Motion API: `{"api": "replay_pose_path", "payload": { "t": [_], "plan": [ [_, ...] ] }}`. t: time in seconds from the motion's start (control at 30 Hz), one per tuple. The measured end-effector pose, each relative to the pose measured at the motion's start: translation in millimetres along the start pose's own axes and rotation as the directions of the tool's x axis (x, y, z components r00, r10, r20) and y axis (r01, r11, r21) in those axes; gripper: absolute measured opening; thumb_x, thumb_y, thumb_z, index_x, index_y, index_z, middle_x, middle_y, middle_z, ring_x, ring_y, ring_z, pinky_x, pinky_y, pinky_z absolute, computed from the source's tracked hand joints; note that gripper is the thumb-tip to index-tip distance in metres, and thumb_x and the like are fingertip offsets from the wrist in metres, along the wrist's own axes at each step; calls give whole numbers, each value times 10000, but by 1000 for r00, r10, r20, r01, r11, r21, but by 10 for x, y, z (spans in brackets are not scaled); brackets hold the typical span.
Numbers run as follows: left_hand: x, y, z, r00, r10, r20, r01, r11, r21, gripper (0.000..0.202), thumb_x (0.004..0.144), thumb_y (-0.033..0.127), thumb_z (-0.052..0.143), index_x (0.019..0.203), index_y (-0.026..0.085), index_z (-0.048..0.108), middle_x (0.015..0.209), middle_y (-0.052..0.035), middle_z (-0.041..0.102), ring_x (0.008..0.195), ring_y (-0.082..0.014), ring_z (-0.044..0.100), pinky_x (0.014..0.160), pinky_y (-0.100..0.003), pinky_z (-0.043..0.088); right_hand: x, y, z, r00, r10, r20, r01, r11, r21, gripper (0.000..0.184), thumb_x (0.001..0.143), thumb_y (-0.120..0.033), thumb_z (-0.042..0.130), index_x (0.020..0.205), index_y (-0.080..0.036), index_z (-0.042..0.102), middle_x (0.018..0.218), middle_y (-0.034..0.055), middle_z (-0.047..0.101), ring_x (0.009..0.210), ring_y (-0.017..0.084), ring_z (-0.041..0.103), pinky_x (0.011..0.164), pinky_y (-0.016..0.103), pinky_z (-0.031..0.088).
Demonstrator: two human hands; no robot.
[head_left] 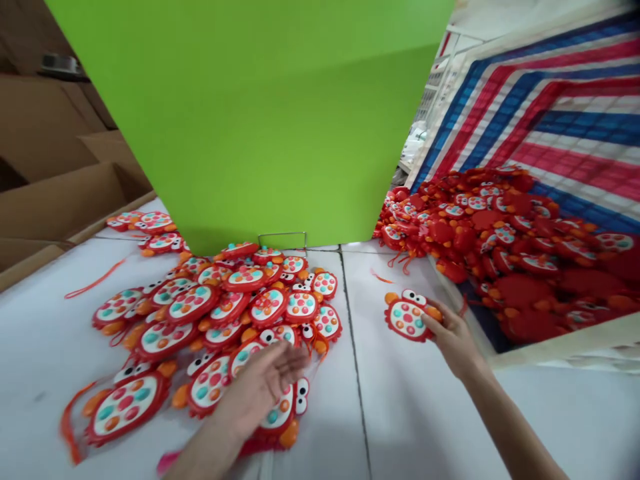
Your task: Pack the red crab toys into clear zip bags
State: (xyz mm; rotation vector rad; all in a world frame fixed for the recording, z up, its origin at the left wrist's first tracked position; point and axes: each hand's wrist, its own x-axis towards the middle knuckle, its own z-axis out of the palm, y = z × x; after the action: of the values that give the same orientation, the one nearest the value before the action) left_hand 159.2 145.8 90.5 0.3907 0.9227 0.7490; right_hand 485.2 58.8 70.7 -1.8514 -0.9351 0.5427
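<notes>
A red crab-shaped pop-it toy (409, 316), with a white belly, coloured bubbles, orange claws and googly eyes, is pinched by its right edge. My right hand (454, 339) holds it above the white table, bubble side up. My left hand (273, 381) is open, fingers stretched to the right, over the near edge of a heap of the same crab toys (227, 303). It partly covers a crab toy (276, 419) below it; whether it touches that toy I cannot tell. Another crab toy (125, 407) with an orange strap lies at the front left.
A large green panel (270, 133) stands behind the heap. To the right, a bin lined with striped cloth (590, 133) contains many red crab toys (480, 220). Cardboard boxes (65, 200) stand at the left. A loose orange strap (95, 280) lies on the white table (400, 413).
</notes>
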Motion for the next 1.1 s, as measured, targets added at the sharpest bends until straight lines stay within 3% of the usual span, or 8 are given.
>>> {"api": "replay_pose_path", "payload": {
  "t": [0.13, 0.3, 0.43, 0.6, 0.7, 0.83, 0.97, 1.1],
  "plan": [
    [-120, -444, 43, 984, -56, 169, 26, 984, 174, 229, 743, 320, 647, 819, 112, 589, 799, -110, 678, 743, -204, 657, 610, -258, 488, -529, -186, 569, 982, 92, 162, -161, 858, 487, 522, 676, -401, 690, 1139, -212, 544, 893, 36, 682, 733, 193, 628, 622, 292, 508],
    [-177, -646, 35, 979, 70, 193, -131, 936, 325, 479, 715, 364, 670, 1109, 149, 503, 971, -110, 645, 901, -226, 613, 728, -319, 482, -962, -374, 964, 959, 101, 264, -241, 781, 576, 500, 709, -392, 668, 1153, -214, 525, 986, 60, 667, 830, 220, 623, 702, 323, 514],
    [-228, -647, 32, 977, 179, 116, -213, 852, 478, 666, 651, 310, 712, 1238, 172, 430, 1163, -117, 575, 1067, -272, 534, 871, -364, 440, -1172, -478, 1150, 917, 129, 377, -349, 714, 606, 483, 743, -412, 634, 1167, -226, 495, 1059, 69, 648, 888, 234, 624, 762, 365, 514],
    [-321, -609, -21, 958, 268, 97, -265, 710, 652, 748, 620, 296, 721, 1283, 165, 402, 1228, -124, 528, 1143, -305, 465, 945, -388, 383, -1251, -497, 1255, 910, 149, 388, -377, 688, 620, 384, 724, -404, 662, 1025, -181, 572, 943, 65, 682, 835, 234, 638, 759, 362, 512],
    [-348, -620, -72, 959, 247, 141, -277, 698, 660, 787, 647, 295, 702, 1329, 155, 337, 1257, -137, 502, 1159, -306, 454, 950, -386, 383, -1281, -492, 1250, 887, 159, 433, -422, 659, 622, 380, 755, -405, 632, 1054, -182, 556, 986, 69, 670, 870, 232, 630, 792, 363, 499],
    [-325, -636, -136, 975, 209, 72, -213, 801, 559, 829, 650, 296, 713, 1355, 190, 290, 1339, -107, 432, 1215, -278, 406, 957, -343, 393, -1339, -491, 1215, 873, 206, 443, -450, 691, 566, 419, 796, -457, 561, 1119, -194, 519, 1037, 79, 652, 869, 230, 624, 717, 341, 516],
    [-277, -655, -153, 991, 90, 94, -119, 919, 377, 770, 679, 289, 701, 1339, 202, 313, 1193, -106, 571, 1023, -252, 570, 835, -341, 483, -1372, -485, 1203, 865, 237, 442, -476, 666, 575, 485, 767, -460, 597, 1168, -212, 483, 1070, 81, 643, 898, 245, 621, 681, 334, 526],
    [-246, -689, -130, 983, 166, 78, -183, 914, 361, 782, 660, 295, 715, 1331, 188, 328, 1204, -117, 564, 1026, -263, 570, 813, -343, 501, -1389, -494, 1228, 886, 188, 424, -444, 609, 657, 496, 734, -384, 660, 1165, -215, 480, 1099, 82, 632, 997, 258, 588, 796, 372, 505]
  ]
}}
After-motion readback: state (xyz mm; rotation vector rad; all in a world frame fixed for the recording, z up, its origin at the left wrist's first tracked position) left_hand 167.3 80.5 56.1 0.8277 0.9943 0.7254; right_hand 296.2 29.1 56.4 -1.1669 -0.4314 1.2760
